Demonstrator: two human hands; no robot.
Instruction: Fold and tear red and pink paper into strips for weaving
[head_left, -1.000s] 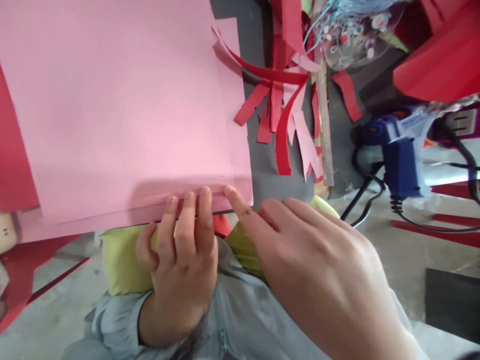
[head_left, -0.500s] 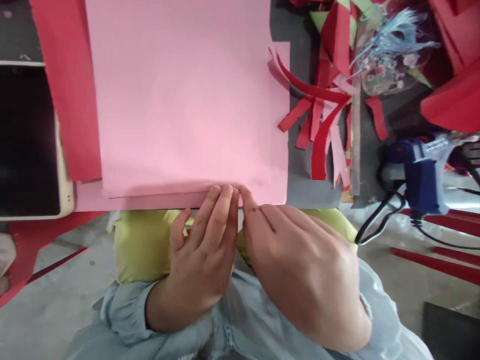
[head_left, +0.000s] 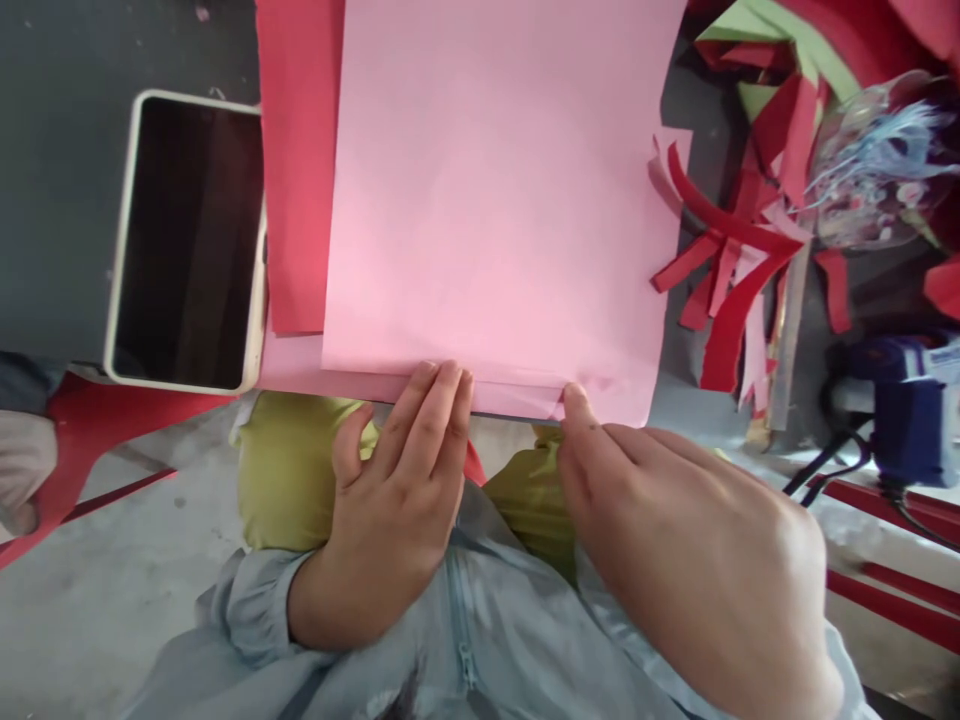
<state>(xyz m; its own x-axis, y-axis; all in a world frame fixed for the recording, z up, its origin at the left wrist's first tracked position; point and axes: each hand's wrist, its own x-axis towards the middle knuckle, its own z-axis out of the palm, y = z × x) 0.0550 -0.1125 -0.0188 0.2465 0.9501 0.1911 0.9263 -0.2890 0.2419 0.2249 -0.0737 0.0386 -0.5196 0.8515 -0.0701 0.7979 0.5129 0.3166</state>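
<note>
A large pink paper sheet [head_left: 495, 200] lies at the near table edge with a narrow fold along its near side, over another pink layer [head_left: 296, 362]. My left hand [head_left: 401, 500] has its fingers stretched out, and their tips rest on the folded edge near the middle. Its thumb is out of sight. Further right, my right hand [head_left: 690, 540] touches the near edge with its index fingertip on the fold. The other fingers are curled, and the thumb is hidden below. The paper looks slightly creased beside that fingertip.
Left of the sheet are a red paper [head_left: 300, 180] and a white-framed tablet [head_left: 187, 240]. Red and pink paper strips [head_left: 724, 300] lie to the right, by a ruler-like strip [head_left: 789, 350], a clear container with a blue tassel [head_left: 877, 160] and a blue corded tool [head_left: 911, 420].
My right hand has slid right along the fold, away from my left hand, which keeps its place on the edge. The view has shifted left, showing more of the tablet.
</note>
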